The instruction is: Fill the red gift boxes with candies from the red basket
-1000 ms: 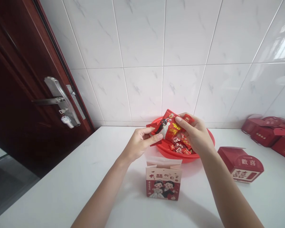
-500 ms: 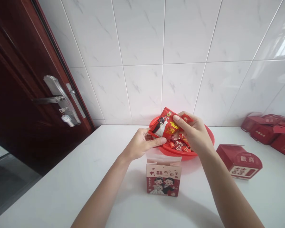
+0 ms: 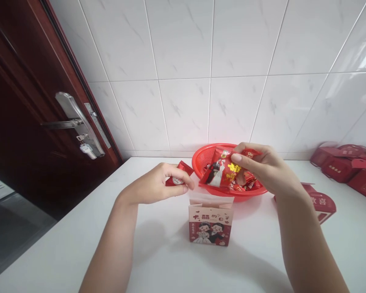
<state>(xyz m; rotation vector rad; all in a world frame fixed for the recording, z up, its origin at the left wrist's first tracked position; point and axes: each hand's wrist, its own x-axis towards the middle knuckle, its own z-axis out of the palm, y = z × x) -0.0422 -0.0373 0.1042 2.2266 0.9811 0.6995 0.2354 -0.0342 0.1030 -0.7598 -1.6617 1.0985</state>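
Observation:
My left hand (image 3: pixel 155 183) is closed on a small red candy packet (image 3: pixel 176 175) with a white round mark, left of the basket. Between the thumb and fingers of my right hand (image 3: pixel 262 167) is a larger red candy packet (image 3: pixel 221 169), printed with a wedding couple and gold characters. It hangs over the front of a red plastic basket (image 3: pixel 199 156), where several wrapped candies (image 3: pixel 250 183) lie. Another bit of red wrapper shows behind my right fingers; I cannot tell whether it is held too. Below both hands stands an upright candy box (image 3: pixel 210 224) with a cartoon couple and its top open.
Partly behind my right forearm sits a dark red box (image 3: pixel 325 205). Several more red boxes (image 3: pixel 335 167) are grouped against the tiled wall (image 3: pixel 183 110) at the right. On the left is a brown door (image 3: pixel 21 101) with keys in its lock, beyond the edge of the white table (image 3: pixel 103 211).
My hands have moved apart. The left has shifted left with a small red packet now showing in it, while the right has moved slightly right with the couple-printed packet.

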